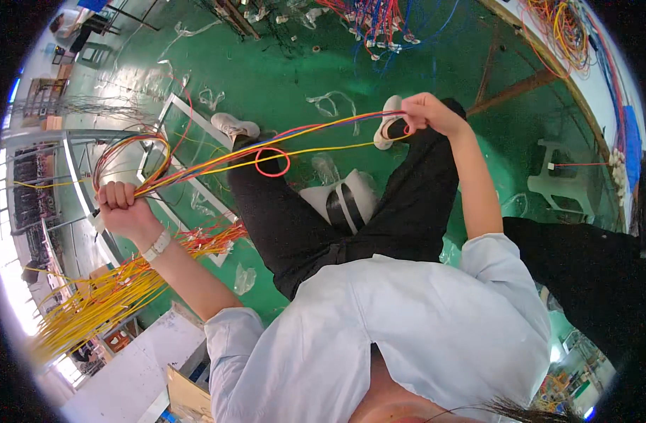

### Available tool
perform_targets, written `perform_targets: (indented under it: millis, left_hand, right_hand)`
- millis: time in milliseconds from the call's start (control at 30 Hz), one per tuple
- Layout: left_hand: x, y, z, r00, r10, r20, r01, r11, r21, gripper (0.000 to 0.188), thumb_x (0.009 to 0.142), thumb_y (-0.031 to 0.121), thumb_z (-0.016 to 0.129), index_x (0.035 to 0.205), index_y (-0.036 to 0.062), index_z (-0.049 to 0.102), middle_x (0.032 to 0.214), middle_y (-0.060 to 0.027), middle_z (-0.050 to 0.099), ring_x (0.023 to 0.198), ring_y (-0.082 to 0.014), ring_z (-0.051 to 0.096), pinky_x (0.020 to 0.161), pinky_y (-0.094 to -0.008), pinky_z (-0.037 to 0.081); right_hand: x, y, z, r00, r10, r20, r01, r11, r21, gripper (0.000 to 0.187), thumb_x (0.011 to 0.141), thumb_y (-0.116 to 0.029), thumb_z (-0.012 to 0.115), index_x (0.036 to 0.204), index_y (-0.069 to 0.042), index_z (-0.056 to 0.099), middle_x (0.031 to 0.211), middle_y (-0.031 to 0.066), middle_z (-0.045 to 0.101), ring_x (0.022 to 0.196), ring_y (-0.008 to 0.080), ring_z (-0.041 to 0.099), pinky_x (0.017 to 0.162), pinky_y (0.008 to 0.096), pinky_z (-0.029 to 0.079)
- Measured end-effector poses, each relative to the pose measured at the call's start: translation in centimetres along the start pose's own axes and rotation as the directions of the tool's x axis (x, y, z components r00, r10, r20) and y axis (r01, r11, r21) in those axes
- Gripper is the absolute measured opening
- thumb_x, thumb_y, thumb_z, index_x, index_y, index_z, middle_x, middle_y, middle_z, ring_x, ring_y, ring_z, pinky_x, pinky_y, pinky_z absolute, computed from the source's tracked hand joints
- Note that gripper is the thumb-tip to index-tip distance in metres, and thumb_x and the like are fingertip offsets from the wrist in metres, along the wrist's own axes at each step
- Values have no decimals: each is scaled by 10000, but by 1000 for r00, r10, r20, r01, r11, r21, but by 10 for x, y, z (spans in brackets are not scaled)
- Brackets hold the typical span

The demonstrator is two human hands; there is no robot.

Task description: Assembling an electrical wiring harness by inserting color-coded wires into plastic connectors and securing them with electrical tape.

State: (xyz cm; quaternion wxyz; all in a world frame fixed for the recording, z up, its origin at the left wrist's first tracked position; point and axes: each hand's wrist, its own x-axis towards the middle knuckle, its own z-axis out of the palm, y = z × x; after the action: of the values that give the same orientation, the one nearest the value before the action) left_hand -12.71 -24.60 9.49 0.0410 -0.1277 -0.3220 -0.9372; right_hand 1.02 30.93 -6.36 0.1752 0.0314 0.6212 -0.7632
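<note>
Head view: wire bundle (266, 150) stretched between left hand (120, 204), right hand (427, 113).

Glossy green floor (288, 77), white plastic stool (559, 180), bright windows at left

The person's left hand (122, 204) is out to the left, closed round one end of a wire bundle (266, 149); the right hand (429, 113) is well apart to the right, gripping the other end, so the wires stretch between them above the legs. One wire drops out of the bundle in a loop (272, 162) over the left thigh. Below the left forearm a sheaf of loose wires (104, 296) fans out toward the left rim. A stool (344, 201) stands on the floor (281, 70) between the knees. Further off, more wire harnesses (379, 25) lie on the floor, and a plastic chair (559, 180) stands to the right
</note>
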Motion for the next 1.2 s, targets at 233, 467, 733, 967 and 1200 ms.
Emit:
perform_targets:
  millis: [233,467,733,967,1200]
  left_hand:
    - [-2,17,-9,996,45,-83,-38,996,77,268,938,98,366,670,108,360,573,41,225,458,-66,189,422,-237,182]
    - [-10,39,-8,999,18,-49,-19,1000,-20,278,935,80,352,659,113,344,562,48,232,450,-64,206,433,-237,197]
    - [-24,42,10,997,75,4,-75,997,-7,254,936,105,370,682,114,374,560,58,235,451,-62,201,440,-239,201]
    - [-45,54,19,996,90,-9,-89,995,53,277,958,120,357,681,113,358,564,56,223,457,-61,185,439,-241,191]
    - [-51,63,8,993,118,19,-120,981,150,277,969,122,348,692,106,352,587,47,235,475,-64,201,453,-237,205]
  right_hand:
    - [-3,6,1,995,43,91,-43,999,-9,130,829,-142,643,866,-18,658,737,45,666,627,74,604,491,190,403]
    - [1,6,-5,977,150,153,-64,885,-460,309,790,-190,703,1041,-13,668,904,77,683,773,103,615,581,224,481]
    - [45,53,77,804,550,228,-296,701,-648,1105,669,-400,811,1481,-128,113,1154,163,571,838,194,621,550,303,523]
    - [101,125,153,918,70,390,247,668,-702,811,645,-290,796,1339,-93,423,1133,184,569,882,262,633,822,368,485]
    - [125,166,136,864,337,375,-171,896,-410,356,708,-144,664,1041,-21,638,1017,88,632,897,182,633,691,343,539]
